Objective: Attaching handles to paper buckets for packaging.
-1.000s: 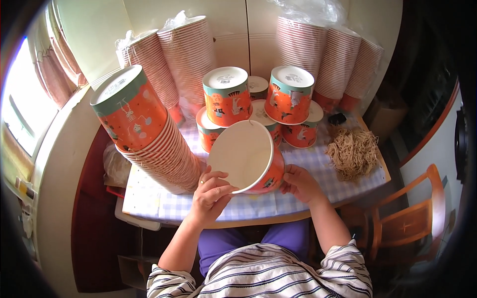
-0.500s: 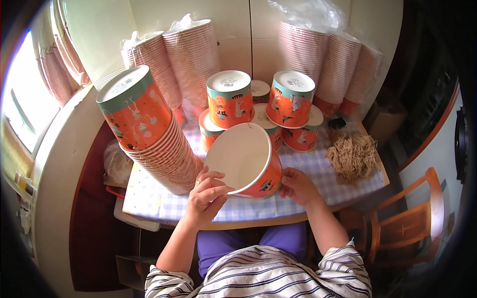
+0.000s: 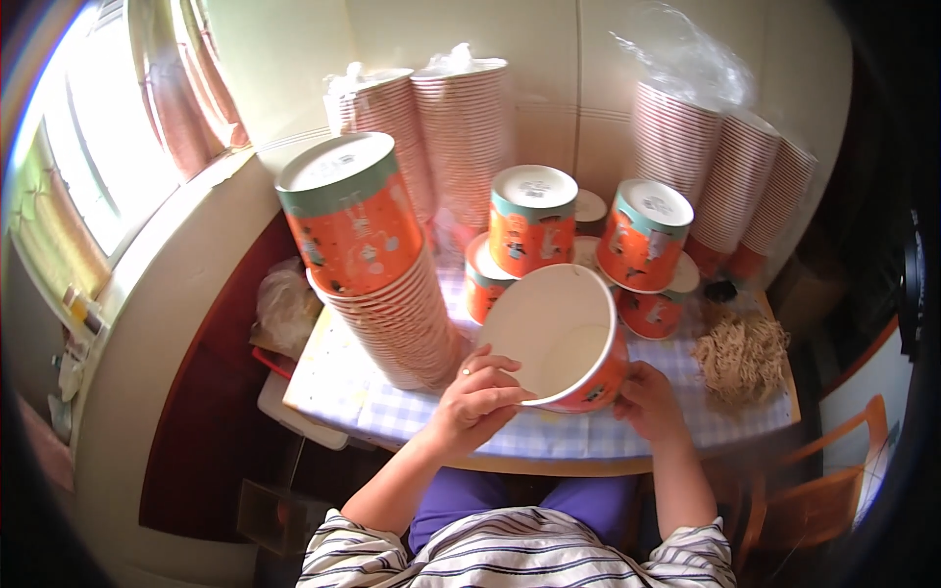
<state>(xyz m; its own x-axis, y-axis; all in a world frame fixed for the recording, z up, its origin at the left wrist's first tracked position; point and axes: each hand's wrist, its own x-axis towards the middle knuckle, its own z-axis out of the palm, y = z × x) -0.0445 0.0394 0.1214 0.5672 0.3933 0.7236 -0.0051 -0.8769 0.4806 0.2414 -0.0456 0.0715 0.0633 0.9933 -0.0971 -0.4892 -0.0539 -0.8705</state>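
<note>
A round paper tub [image 3: 554,338], smooth and cream inside, with a rolled white rim and orange printed walls, is tilted with its mouth up, near the middle of the front edge of the desk [image 3: 559,465]. The left hand [image 3: 477,404] has its fingers over the rim's near left side; the right hand [image 3: 650,400] holds the outer wall. A blue-and-white checked cloth [image 3: 392,416] covers the desk. Toward its left edge leans a tall ribbed stack [image 3: 387,294] of nested, upturned tubs, and near the right edge lies a tangled, fibrous tan bundle [image 3: 742,358]. Crinkled clear plastic [image 3: 686,59] tops the wrapped stacks along the back edge.

Compared with half a second ago, the view has swung left, showing more window [image 3: 108,127] and less of the chair [image 3: 823,480]; the grip looks unchanged.

The right fingertips are partly hidden, and the held tub covers part of the tubs behind. The small black thing [image 3: 720,292] by the bundle is too dark to identify.
</note>
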